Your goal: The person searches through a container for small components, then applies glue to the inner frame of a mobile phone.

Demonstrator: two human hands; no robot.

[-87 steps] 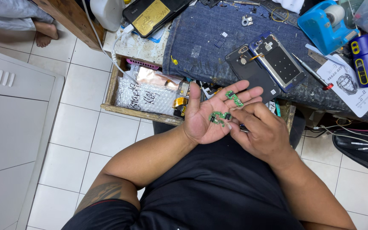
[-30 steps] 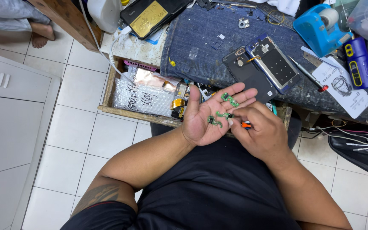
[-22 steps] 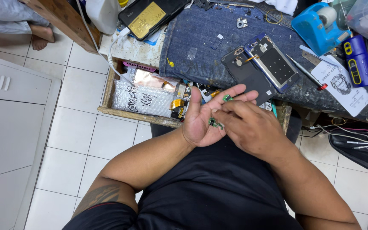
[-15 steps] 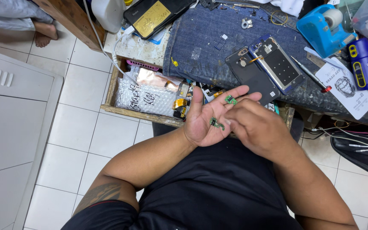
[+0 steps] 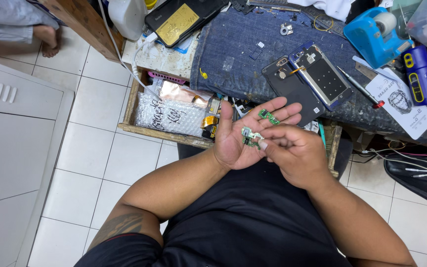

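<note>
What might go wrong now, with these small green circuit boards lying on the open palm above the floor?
1. The green board on the fingers lies loose on the flat left hand; a tilt may drop it onto the tiled floor or into the cluttered drawer.
2. The right hand pinches the green board on the palm by its edge; it looks thin and might bend or slip.

1 head view looks steeply down, close over the hands [image 5: 268, 143].
</note>
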